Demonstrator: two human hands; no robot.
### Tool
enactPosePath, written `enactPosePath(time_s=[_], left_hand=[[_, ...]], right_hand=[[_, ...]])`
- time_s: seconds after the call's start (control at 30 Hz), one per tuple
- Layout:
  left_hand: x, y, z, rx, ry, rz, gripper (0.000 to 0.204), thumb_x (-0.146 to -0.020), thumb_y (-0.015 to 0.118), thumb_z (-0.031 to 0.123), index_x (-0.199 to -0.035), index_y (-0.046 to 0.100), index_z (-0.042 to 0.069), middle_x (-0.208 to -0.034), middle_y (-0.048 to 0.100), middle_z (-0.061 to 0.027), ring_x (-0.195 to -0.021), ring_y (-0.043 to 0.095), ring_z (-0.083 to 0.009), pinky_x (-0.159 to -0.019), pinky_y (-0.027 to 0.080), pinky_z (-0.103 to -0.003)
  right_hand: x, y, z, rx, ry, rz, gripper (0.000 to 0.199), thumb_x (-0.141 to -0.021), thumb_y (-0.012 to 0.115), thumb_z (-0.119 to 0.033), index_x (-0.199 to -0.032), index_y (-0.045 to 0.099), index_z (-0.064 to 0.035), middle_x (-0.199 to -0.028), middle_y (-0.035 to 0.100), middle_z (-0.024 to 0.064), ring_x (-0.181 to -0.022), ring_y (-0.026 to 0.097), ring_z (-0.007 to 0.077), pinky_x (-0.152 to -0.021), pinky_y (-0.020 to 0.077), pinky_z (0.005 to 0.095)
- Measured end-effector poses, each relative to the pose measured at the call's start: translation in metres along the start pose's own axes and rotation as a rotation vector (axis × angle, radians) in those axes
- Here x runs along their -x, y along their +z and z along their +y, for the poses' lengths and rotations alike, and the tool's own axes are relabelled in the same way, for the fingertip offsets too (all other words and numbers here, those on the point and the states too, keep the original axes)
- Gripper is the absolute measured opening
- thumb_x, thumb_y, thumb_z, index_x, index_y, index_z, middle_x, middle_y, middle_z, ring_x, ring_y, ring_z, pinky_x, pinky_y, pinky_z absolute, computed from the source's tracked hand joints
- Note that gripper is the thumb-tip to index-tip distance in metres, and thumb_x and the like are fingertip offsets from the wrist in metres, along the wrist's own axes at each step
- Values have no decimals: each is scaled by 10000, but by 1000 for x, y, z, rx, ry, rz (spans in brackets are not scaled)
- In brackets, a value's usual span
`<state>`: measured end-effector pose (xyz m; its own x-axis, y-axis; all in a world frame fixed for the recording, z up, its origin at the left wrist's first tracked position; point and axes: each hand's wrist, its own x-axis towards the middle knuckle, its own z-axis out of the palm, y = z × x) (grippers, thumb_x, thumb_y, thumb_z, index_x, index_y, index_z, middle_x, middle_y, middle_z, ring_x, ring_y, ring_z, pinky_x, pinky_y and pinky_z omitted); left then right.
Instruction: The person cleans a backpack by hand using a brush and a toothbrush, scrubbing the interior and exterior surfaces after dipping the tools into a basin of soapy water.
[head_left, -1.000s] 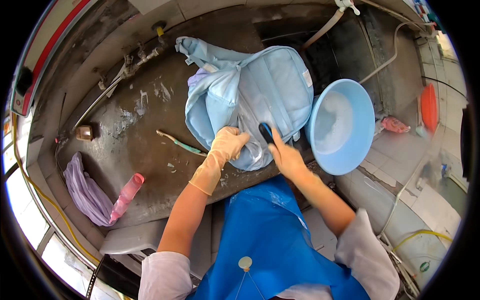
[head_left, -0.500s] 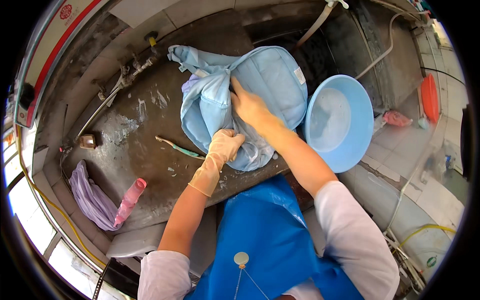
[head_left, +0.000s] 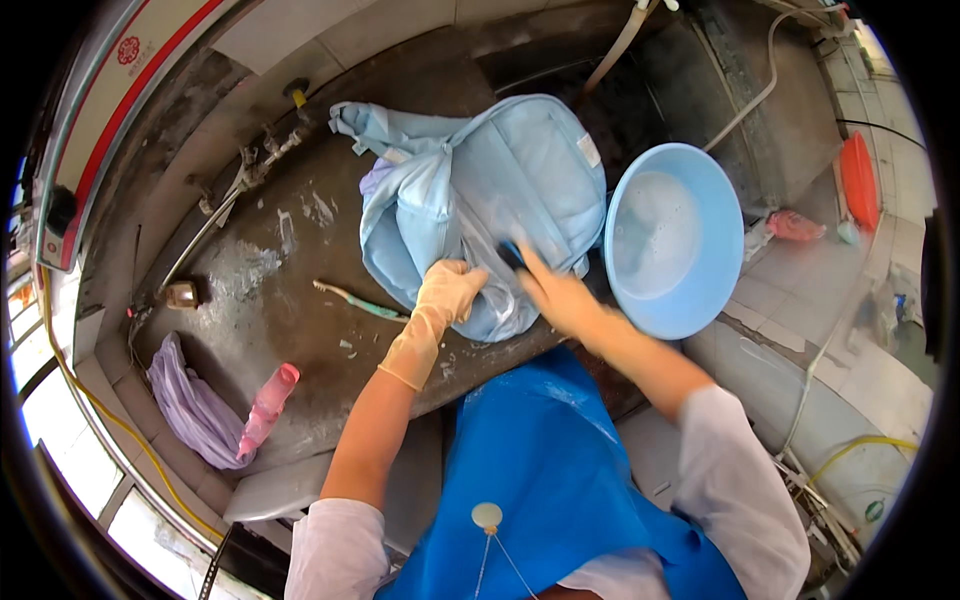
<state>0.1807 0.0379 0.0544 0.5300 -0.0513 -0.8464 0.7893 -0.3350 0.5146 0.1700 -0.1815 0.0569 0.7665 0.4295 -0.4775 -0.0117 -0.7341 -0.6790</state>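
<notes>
A wet light-blue backpack [head_left: 535, 165] lies opened out on the dark stone counter, its folds bunched at the left. My left hand [head_left: 450, 288], in a pale rubber glove, is closed on the bag's near edge. Bare and smeared by motion, my right hand [head_left: 560, 297] is over the near right part of the bag. A small dark-blue piece [head_left: 512, 252] shows by its fingertips; what it belongs to is hidden. Left of the bag lies a toothbrush [head_left: 362, 302] with a green-white handle.
A light-blue basin [head_left: 725, 240] of sudsy water stands at the right. Lavender cloth [head_left: 190, 400] and a pink bottle [head_left: 268, 408] lie at the counter's left. Metal pipes [head_left: 235, 190] run along the wall. A sink [head_left: 625, 110] is behind the basin. A red basin [head_left: 858, 180] is farther right.
My right hand has come down and toward me, from the bag's upper middle to its near right part. My left hand keeps its grip on the near edge.
</notes>
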Motion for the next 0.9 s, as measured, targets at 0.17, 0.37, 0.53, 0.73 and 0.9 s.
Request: enactPosePath(time_s=[0.17,0.37,0.53,0.73,0.9], left_hand=[[-5,10,1,24,35,-2,331,-805,627,295,-663,620,-4,-500,561,-89,-419,540,-185,-454,427,-331],[-9,-1,-7,12,51,-38,311,-811,627,280,-675,617,1,-503,559,-84,-418,530,-175,-452,421,-330],[-10,11,2,-1,67,-30,333,-809,607,283,-638,602,-3,-482,547,-92,-411,531,-191,-455,435,-337],[-3,0,-8,4,47,-15,338,-808,590,290,-644,608,-5,-478,550,-114,-426,553,-217,-471,456,-356],[-15,8,-10,48,92,-15,350,-818,608,312,-679,626,-9,-480,544,-104,-413,534,-205,-458,445,-345]], right_hand=[[-93,-8,-34,78,-68,88,568,-979,460,-310,-1485,278,-127,-1009,623,303,-822,617,481,-742,494,502],[6,7,18,23,-95,24,598,-977,465,-322,-1506,244,-153,-1033,631,285,-870,631,460,-770,498,489],[-84,-6,-11,160,-84,108,583,-985,432,-354,-1489,242,-131,-828,646,268,-764,658,408,-710,506,518],[15,-6,1,18,42,-83,551,-992,428,-331,-1473,277,-110,-855,641,282,-789,648,429,-731,504,508],[0,-43,-22,38,334,-338,503,-1001,413,-377,-1462,322,-198,-877,672,227,-822,648,411,-745,502,496]])
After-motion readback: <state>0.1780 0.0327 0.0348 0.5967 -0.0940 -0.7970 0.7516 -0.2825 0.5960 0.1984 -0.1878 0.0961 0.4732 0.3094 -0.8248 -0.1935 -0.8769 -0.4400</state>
